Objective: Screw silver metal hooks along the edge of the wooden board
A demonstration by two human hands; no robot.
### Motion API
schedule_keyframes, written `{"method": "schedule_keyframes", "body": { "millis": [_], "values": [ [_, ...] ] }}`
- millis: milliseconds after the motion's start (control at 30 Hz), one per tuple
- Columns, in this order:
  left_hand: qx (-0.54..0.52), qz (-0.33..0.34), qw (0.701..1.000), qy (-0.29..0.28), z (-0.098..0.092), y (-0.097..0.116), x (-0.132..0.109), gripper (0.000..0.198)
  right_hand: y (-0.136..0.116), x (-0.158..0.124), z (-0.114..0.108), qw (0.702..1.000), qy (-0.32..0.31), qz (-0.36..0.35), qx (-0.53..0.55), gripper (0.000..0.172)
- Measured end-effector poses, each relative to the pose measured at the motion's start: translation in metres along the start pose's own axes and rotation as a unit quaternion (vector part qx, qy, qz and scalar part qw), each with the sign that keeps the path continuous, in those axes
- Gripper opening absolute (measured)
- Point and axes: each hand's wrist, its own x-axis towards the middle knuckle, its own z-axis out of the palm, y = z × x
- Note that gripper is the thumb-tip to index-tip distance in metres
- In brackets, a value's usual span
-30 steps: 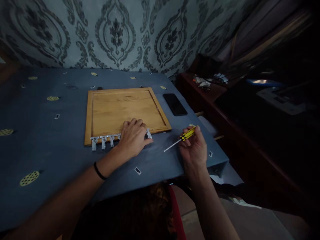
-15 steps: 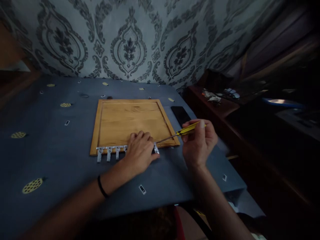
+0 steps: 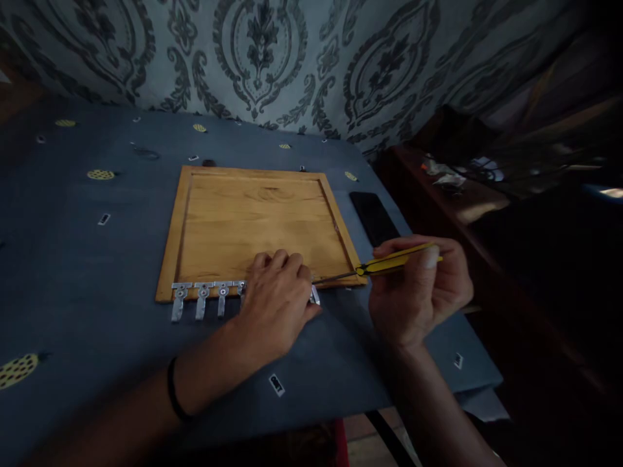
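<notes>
Layout: wooden panel (image 3: 257, 220) centred on the table (image 3: 87, 272).
The brackets (image 3: 202, 297) line its near edge under the left hand (image 3: 280, 301); the phone (image 3: 374, 217) lies right of it, behind the right hand (image 3: 418, 292) and screwdriver (image 3: 389, 263).

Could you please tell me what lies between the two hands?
In the head view, the metal shaft of the yellow screwdriver bridges the gap from the right hand to the left hand, over the near right corner of the wooden board.

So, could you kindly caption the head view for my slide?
Left hand on a metal hook strip at the near edge of a wooden panel; right hand holds a yellow screwdriver, tip toward it.
</notes>
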Motion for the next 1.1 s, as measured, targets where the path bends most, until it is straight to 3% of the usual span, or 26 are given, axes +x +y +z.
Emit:
{"method": "schedule_keyframes", "body": {
  "millis": [400,633,800,1000,1100],
  "values": [
    [-0.006,0.001,1.0,0.001,0.001,0.0,-0.001,0.034,0.002,-0.002,-0.004,0.999,-0.009,0.002,-0.041,0.027],
    [-0.004,0.002,1.0,0.002,0.003,-0.001,0.0,0.034,0.001,-0.006,-0.007,0.998,-0.045,-0.007,-0.045,0.024],
    [0.0,0.005,1.0,-0.001,0.001,-0.002,0.0,0.035,-0.018,0.002,-0.005,0.985,-0.148,0.019,-0.086,0.023],
    [0.005,0.002,1.0,0.004,0.001,-0.001,0.001,0.035,-0.038,0.029,-0.003,0.942,-0.303,0.089,-0.114,0.026],
    [0.001,0.007,1.0,0.012,0.003,-0.001,0.0,0.035,-0.032,0.032,-0.007,0.936,-0.328,0.094,-0.085,0.022]
  ]
}}
